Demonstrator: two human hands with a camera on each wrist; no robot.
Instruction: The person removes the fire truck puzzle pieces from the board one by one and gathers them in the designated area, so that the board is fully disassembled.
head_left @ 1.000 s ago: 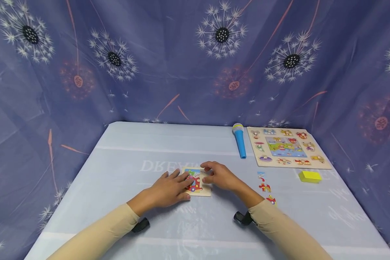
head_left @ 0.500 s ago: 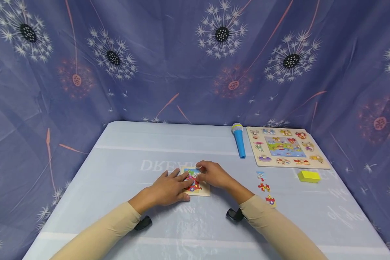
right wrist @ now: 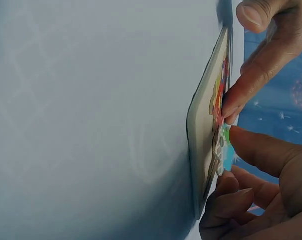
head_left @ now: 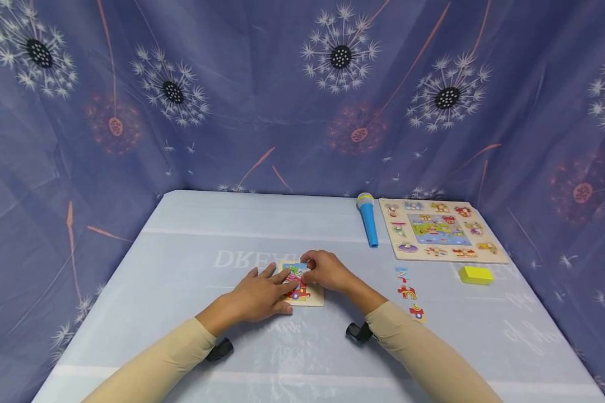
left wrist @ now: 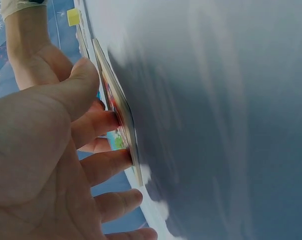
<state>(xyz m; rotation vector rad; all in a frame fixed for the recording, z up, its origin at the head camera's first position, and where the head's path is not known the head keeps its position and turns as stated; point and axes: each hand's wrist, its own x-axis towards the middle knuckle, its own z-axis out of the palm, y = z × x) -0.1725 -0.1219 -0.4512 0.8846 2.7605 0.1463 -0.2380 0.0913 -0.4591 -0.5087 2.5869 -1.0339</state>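
Observation:
In the head view a small wooden jigsaw board (head_left: 316,299) with a red vehicle picture lies on the table between both hands. My left hand (head_left: 259,295) rests across its left side, fingers spread; in the left wrist view two fingertips (left wrist: 125,156) touch the picture. My right hand (head_left: 327,271) is at the board's upper right. In the right wrist view its thumb and curled fingers pinch a light-blue and white puzzle piece (right wrist: 224,154) at the board's surface. Whether that piece lies flush is hard to tell.
Three loose puzzle pieces, the top one light blue (head_left: 401,273), the middle one red (head_left: 407,292) and the lowest one red-yellow (head_left: 417,312), lie right of the board. Beyond are a blue toy microphone (head_left: 368,221), a large knob puzzle (head_left: 395,251) and a yellow block (head_left: 476,275).
My right hand has moved a little left, from the board's right edge onto its upper right part. The left hand keeps its place on the board.

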